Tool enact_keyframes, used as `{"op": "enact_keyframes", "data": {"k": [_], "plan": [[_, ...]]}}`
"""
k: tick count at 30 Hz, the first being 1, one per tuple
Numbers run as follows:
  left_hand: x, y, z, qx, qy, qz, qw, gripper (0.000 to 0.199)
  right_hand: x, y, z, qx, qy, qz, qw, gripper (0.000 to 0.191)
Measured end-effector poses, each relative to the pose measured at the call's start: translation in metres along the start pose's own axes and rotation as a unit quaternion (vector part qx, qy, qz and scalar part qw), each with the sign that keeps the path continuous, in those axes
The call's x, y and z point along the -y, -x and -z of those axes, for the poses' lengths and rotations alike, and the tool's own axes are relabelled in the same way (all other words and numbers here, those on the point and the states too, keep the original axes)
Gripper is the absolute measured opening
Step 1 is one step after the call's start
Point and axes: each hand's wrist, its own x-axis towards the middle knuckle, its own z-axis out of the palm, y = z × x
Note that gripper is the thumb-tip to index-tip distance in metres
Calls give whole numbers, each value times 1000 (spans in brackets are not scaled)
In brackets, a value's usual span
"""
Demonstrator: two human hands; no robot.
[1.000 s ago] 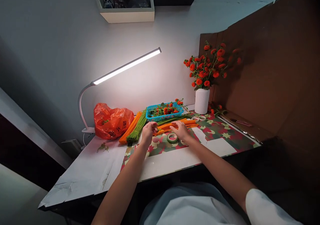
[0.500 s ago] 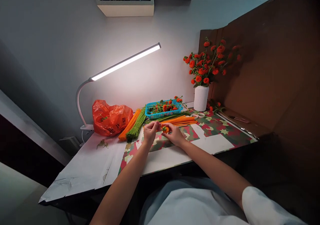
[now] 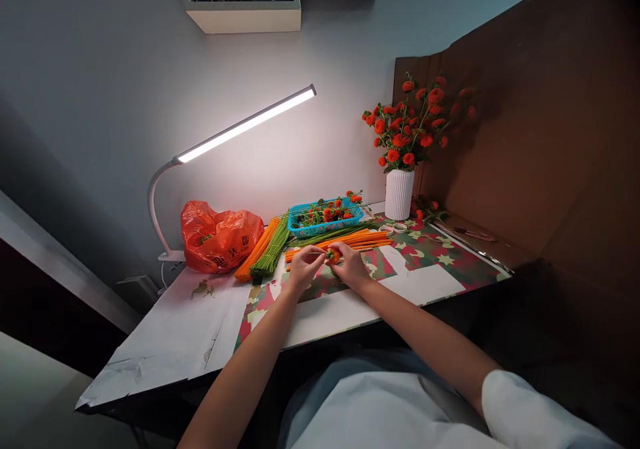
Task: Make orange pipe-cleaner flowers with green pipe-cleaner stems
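A small orange flower (image 3: 333,256) with green at its base is held above the table's near part. My right hand (image 3: 353,268) grips it from the right with thumb and fingers. Close against its green side, my left hand (image 3: 305,268) has thumb and fingertips drawn together in a pinch; what lies between them is too small to make out. Just behind the hands lie loose orange pipe cleaners (image 3: 364,238). A bundle of green pipe cleaners (image 3: 271,254) rests beside a bundle of orange ones (image 3: 256,252) to the left.
Orange-red flowers fill a blue basket (image 3: 325,228) at the back. A white ribbed vase (image 3: 399,194) of flowers stands behind on the right, near tape rolls (image 3: 399,228) and scissors (image 3: 477,234). On the left are a red plastic bag (image 3: 220,236) and a lit lamp (image 3: 247,124).
My left hand has turned and its fingertips have come down to the flower's left side. My right hand still holds the flower. The whole view has shifted slightly.
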Motion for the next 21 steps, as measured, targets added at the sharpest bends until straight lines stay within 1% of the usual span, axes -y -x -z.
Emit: {"op": "enact_keyframes", "data": {"k": [5,10,13,15,17,19,20,21], "plan": [[-3,-1,9,21,-80,-55,995,15,-3,0,1,17,18,28,999,28],[-10,0,18,47,-169,-118,977,8,-4,-1,1,34,15,47,998,35],[-9,1,18,75,-205,-144,965,8,-4,-2,1,46,-3,48,998,33],[-7,1,18,81,-226,-153,959,9,-4,-2,1,47,-23,40,998,30],[-4,1,17,66,-249,-157,953,11,-4,-1,1,41,-49,21,998,30],[-4,2,17,45,-271,-159,948,12,-6,-1,1,28,-81,-11,996,37],[-4,2,17,40,-279,-161,946,13,-8,-1,1,22,-98,-32,994,38],[-5,2,17,39,-286,-163,943,13,-9,-2,1,19,-115,-54,992,35]]}}
